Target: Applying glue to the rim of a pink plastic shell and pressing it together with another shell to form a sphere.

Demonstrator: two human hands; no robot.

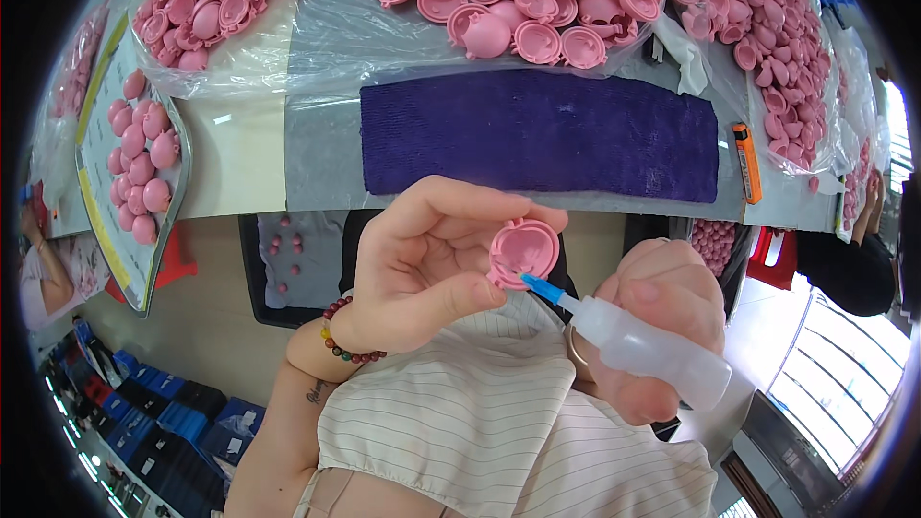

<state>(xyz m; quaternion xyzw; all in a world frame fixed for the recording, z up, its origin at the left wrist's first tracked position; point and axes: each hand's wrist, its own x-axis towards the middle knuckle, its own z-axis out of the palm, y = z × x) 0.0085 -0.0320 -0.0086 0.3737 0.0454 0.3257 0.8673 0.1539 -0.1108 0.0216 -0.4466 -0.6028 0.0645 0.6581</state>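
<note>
Left hand raised at the centre, wrist bent, half closed, with a hollow round pink plastic shell pinched between thumb and fingertips. Right hand slightly lower and to the right, curled around a translucent white squeeze bottle, digits on either side of its body. Bottle tilted, base toward the lower right, narrow blue nozzle pointing up and left to the shell's lower rim; actual contact too fine to tell. Shell in front of the torso, just beside the near edge of the grey-and-cream table, hollow side toward the camera. At the left wrist, a bracelet of dark red and yellow beads; at the right, a smooth, slim bangle.

At left, a shallow silver-rimmed tray with a cluster of rounded pink balls. Across the far side, clear, wrinkled plastic sheeting under heaps of pink shells, some domed side up, some hollow side up. At far right, a clear plastic bag full of similar pieces. Below table level, a black bin lined with grey cloth, a few small pink pieces on it.

Between hands and heaps, a dark purple, textured rectangular cloth; near its right end, a slim orange object.
</note>
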